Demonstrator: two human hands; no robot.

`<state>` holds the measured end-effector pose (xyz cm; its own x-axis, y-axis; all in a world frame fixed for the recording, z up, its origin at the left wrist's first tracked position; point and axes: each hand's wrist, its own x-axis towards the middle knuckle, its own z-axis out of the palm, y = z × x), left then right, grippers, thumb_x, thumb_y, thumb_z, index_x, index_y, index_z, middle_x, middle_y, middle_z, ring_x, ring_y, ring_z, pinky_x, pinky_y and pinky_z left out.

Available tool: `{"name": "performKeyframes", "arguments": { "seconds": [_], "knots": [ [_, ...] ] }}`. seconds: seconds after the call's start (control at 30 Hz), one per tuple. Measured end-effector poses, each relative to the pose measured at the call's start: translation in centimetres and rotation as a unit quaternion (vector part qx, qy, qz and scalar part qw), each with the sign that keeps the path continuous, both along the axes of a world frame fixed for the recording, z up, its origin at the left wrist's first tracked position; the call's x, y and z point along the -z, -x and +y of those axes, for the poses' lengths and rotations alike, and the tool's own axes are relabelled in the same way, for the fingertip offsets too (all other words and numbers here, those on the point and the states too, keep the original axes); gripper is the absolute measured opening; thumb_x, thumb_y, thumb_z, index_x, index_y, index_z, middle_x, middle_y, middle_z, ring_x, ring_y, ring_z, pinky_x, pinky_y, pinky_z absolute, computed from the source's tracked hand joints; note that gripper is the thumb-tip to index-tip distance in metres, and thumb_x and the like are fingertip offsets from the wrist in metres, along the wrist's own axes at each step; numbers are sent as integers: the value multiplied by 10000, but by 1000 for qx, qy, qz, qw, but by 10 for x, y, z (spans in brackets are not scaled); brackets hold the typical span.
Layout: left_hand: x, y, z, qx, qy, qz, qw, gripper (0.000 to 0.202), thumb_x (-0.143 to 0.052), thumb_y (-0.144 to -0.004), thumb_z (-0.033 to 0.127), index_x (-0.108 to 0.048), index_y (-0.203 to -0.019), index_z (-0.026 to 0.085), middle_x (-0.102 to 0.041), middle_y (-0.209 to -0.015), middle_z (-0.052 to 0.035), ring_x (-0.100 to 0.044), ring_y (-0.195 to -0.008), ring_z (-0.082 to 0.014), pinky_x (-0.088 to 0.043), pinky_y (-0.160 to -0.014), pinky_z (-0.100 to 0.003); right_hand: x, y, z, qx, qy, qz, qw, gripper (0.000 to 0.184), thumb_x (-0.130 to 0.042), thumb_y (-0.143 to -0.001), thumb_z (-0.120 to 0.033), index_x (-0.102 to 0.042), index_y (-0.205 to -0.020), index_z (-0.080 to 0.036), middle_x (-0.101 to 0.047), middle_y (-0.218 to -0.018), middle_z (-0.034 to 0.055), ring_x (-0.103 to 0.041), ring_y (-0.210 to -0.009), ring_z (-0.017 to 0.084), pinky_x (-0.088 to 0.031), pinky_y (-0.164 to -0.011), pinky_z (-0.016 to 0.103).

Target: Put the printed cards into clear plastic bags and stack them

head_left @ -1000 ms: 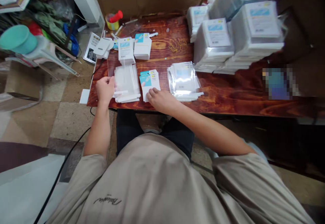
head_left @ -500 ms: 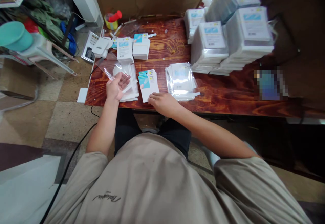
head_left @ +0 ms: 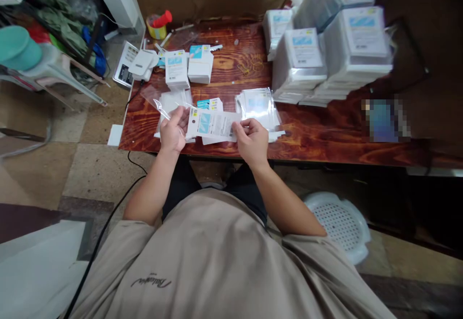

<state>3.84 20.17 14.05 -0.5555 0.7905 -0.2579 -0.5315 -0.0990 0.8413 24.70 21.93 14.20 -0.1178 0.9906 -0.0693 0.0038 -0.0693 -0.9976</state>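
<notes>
My left hand holds a clear plastic sleeve that sticks up and to the left of the fingers. My right hand grips a white card with a blue print, held flat and sideways between both hands, its left end touching the left fingers. Under the hands lie a pile of clear sleeves and a small pile of the same cards on the wooden table. Just right of them sits a pile of bagged cards.
Tall stacks of packed cards fill the table's far right. Two card stacks, a white device and a tape roll with a red tool stand at the back left. A white stool is below right, a black cable on the floor.
My right hand picked one card off the pile and raised it toward my left hand. My left hand, with the sleeve, came down and right to meet the card.
</notes>
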Motion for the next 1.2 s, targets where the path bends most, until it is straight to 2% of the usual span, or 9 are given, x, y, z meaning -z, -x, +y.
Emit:
{"name": "performKeyframes", "arguments": {
  "seconds": [0.17,0.27,0.4,0.7,0.8,0.9,1.0,1.1,1.2],
  "knots": [
    [2,-15,-8,13,3,6,1000,323,-873,-741,387,-709,-920,175,-771,-955,-72,-750,-927,-226,-599,-782,-318,6,15,-11,50,-12,63,997,488,-731,-810,-655,-483,-851,-237,-621,-599,-51,-609,-438,131,-471,-384,218],
    [0,-18,-12,22,-23,5,999,411,-898,-712,356,-721,-1035,174,-768,-1109,-87,-732,-1075,-261,-595,-912,-369,10,17,-17,-40,24,92,995,513,-770,-772,-663,-505,-814,-226,-670,-668,-20,-622,-482,133,-517,-429,245],
    [-6,-24,-18,48,-42,6,998,452,-921,-682,312,-734,-1071,176,-764,-1160,-85,-699,-1174,-283,-579,-991,-390,14,14,-16,-116,15,72,990,473,-800,-787,-590,-553,-702,-195,-600,-573,-27,-496,-431,92,-384,-400,220],
    [-12,-45,-40,182,15,46,982,453,-913,-691,396,-742,-1027,145,-775,-1079,-82,-752,-950,-241,-635,-804,-338,20,21,-14,62,-176,-96,978,463,-866,-698,-574,-646,-854,-198,-628,-866,25,-543,-733,145,-497,-701,299],
    [-10,-37,-38,253,15,112,961,477,-898,-712,422,-739,-1058,134,-777,-1049,-95,-750,-841,-208,-627,-757,-311,16,12,-7,-23,-90,-37,995,523,-832,-726,-573,-653,-1039,-194,-675,-976,47,-601,-769,152,-527,-703,302],
    [-11,-28,-32,328,71,175,925,542,-883,-704,473,-707,-1078,124,-767,-931,-104,-716,-658,-197,-589,-593,-304,13,-2,9,-125,13,31,992,482,-809,-723,-575,-672,-961,-179,-698,-851,37,-622,-703,159,-541,-653,307],
    [-13,-11,-27,231,132,313,912,447,-784,-796,469,-676,-1085,145,-740,-875,-91,-713,-704,-209,-575,-635,-322,18,-23,32,-61,21,24,998,430,-799,-705,-522,-664,-907,-167,-698,-821,40,-624,-677,165,-549,-654,326],
    [-11,20,-21,46,223,557,799,314,-701,-865,378,-675,-1097,168,-726,-1035,-115,-697,-966,-247,-544,-945,-415,31,-48,57,61,-13,-125,990,322,-718,-764,-423,-668,-932,-154,-687,-807,50,-627,-708,190,-547,-720,366],
    [-2,54,-15,-11,330,665,670,492,-781,-793,393,-647,-1181,122,-670,-1237,-201,-586,-1248,-352,-387,-1151,-509,43,-62,69,161,-53,-369,914,316,-691,-798,-353,-678,-1031,-140,-693,-904,97,-634,-924,276,-517,-905,481]
  ]
}}
